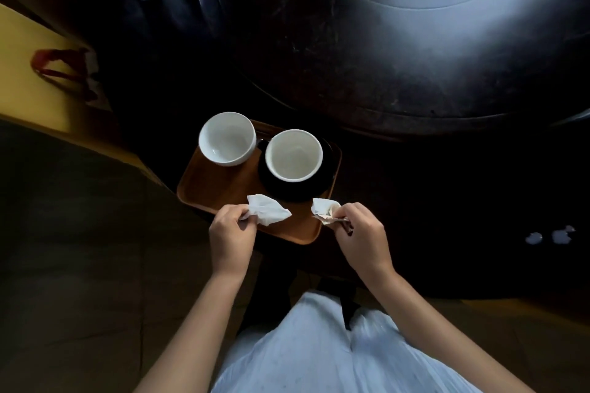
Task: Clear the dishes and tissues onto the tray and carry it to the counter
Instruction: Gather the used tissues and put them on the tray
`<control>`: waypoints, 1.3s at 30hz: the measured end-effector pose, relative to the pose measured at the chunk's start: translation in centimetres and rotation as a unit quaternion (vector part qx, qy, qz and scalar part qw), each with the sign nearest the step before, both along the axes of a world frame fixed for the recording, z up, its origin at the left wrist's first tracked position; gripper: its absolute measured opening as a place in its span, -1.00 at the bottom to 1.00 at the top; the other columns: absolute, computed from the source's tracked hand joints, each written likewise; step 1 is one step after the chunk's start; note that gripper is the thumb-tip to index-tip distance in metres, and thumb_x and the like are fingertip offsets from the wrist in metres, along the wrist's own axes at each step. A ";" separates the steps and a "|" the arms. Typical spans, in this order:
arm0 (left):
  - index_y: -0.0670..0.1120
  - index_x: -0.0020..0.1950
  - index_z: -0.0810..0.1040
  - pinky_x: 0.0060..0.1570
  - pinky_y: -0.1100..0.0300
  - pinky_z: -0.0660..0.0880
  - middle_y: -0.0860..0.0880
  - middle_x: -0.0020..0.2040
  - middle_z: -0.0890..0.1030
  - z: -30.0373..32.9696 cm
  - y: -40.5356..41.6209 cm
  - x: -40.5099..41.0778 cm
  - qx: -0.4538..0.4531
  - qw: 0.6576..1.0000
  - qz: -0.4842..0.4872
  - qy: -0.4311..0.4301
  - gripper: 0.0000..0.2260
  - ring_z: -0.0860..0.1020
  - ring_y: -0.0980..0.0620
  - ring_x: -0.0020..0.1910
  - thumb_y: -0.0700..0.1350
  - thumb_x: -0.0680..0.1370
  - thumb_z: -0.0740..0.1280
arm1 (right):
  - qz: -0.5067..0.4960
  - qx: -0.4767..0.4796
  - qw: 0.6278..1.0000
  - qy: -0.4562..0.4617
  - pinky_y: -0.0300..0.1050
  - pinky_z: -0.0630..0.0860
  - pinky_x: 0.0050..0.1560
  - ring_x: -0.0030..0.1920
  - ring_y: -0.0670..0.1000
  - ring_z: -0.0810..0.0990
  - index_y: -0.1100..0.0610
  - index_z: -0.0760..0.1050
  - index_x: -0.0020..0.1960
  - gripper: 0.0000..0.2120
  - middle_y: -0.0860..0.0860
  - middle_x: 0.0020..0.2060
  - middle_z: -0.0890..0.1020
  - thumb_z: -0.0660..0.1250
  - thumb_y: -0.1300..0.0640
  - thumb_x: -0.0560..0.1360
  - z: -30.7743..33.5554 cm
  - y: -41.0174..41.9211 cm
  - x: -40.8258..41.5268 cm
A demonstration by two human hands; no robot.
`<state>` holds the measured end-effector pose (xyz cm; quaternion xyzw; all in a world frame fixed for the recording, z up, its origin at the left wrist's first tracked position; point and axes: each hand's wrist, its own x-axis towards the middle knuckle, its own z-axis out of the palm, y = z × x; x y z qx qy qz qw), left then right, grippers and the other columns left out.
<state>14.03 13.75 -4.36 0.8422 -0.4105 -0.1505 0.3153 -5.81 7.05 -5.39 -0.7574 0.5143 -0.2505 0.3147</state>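
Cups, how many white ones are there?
2. One white cup sits at the tray's far left corner; the other sits on a dark saucer to its right.

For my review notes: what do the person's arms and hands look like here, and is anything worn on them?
Both forearms are bare up to the frame edge: no sleeves, gloves, watch or bracelets visible. The left hand and right hand show no rings that I can make out; the fingers are partly curled, so some surfaces are hidden. Below the arms hangs a pale, light-blue pleated garment.
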 end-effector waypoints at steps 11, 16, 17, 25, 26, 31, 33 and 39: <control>-0.27 -0.07 0.60 -0.23 0.52 0.27 -0.16 -0.14 0.56 -2.4 -2.2 8.3 0.029 0.990 -0.137 -0.013 -0.86 0.49 0.04 -0.19 -0.36 0.39 0.37 | -0.001 -0.110 0.983 0.147 -0.21 0.44 -0.36 -0.23 0.06 0.50 0.22 0.48 -0.24 -0.76 0.07 -0.27 0.57 0.41 0.47 0.20 -2.7 1.6 7.3; -0.24 0.17 0.53 0.05 0.18 0.45 -0.19 0.08 0.55 -4.0 -2.2 9.8 0.069 0.971 -0.226 -0.021 -0.68 0.52 -0.14 0.08 -0.28 0.41 0.39 | -0.013 -0.107 0.980 0.168 -0.15 0.51 -0.07 -0.07 0.09 0.54 0.20 0.54 -0.15 -0.85 0.08 -0.14 0.62 0.42 0.28 0.30 -2.9 3.3 8.4; -0.23 0.24 0.48 0.14 0.12 0.43 -0.20 0.14 0.53 -4.2 -1.8 10.0 0.071 0.966 -0.247 -0.027 -0.62 0.49 -0.15 0.15 -0.25 0.43 0.39 | -0.018 -0.104 0.979 0.174 -0.14 0.51 0.01 -0.01 0.09 0.55 0.19 0.55 -0.10 -0.86 0.08 -0.10 0.63 0.40 0.22 0.34 -2.9 3.9 8.5; 0.01 0.50 0.03 0.40 -0.14 0.02 -0.17 0.52 0.04 -5.3 3.0 11.9 0.130 0.921 -0.338 -0.147 -0.37 -0.03 -0.09 0.50 0.04 0.49 0.21 | -0.036 -0.082 0.969 0.230 0.12 0.38 0.30 0.27 0.12 0.44 0.11 0.49 0.20 -0.66 0.15 0.21 0.55 0.22 0.05 0.47 -3.5 7.4 8.6; 0.03 0.50 0.01 0.40 -0.16 -0.01 -0.15 0.53 0.02 -5.5 3.6 12.1 0.137 0.918 -0.339 -0.151 -0.38 -0.07 -0.07 0.50 0.07 0.49 0.16 | -0.046 -0.096 0.971 0.216 0.11 0.40 0.28 0.27 0.12 0.42 0.11 0.49 0.21 -0.67 0.16 0.21 0.54 0.22 0.07 0.47 -3.2 7.5 8.9; 0.11 0.49 -0.06 0.41 -0.16 -0.11 -0.07 0.54 0.00 -6.5 4.8 13.5 0.203 0.905 -0.335 -0.163 -0.41 -0.15 0.00 0.50 0.16 0.49 0.01 | 0.033 -0.161 0.969 0.183 0.05 0.42 0.28 0.29 0.14 0.45 0.16 0.49 0.24 -0.65 0.17 0.26 0.52 0.26 0.22 0.45 -1.8 5.8 13.8; 0.08 0.48 0.02 0.40 -0.17 -0.03 -0.08 0.53 0.09 -6.3 4.4 13.7 0.209 0.902 -0.338 -0.170 -0.43 -0.06 -0.04 0.50 0.15 0.49 0.02 | 0.076 -0.140 0.965 0.209 0.06 0.48 0.21 0.28 0.18 0.48 0.16 0.48 0.24 -0.56 0.19 0.26 0.52 0.37 0.26 0.37 -1.9 4.6 16.0; 0.08 0.49 0.03 0.39 -0.13 0.01 -0.09 0.53 0.08 -5.8 3.9 13.9 0.195 0.905 -0.347 -0.151 -0.40 -0.07 -0.06 0.49 0.05 0.51 0.21 | 0.127 -0.019 0.945 0.301 0.05 0.61 -0.20 0.12 0.25 0.57 0.19 0.54 0.15 -0.44 0.23 0.15 0.59 0.55 0.28 0.17 -2.0 1.6 19.3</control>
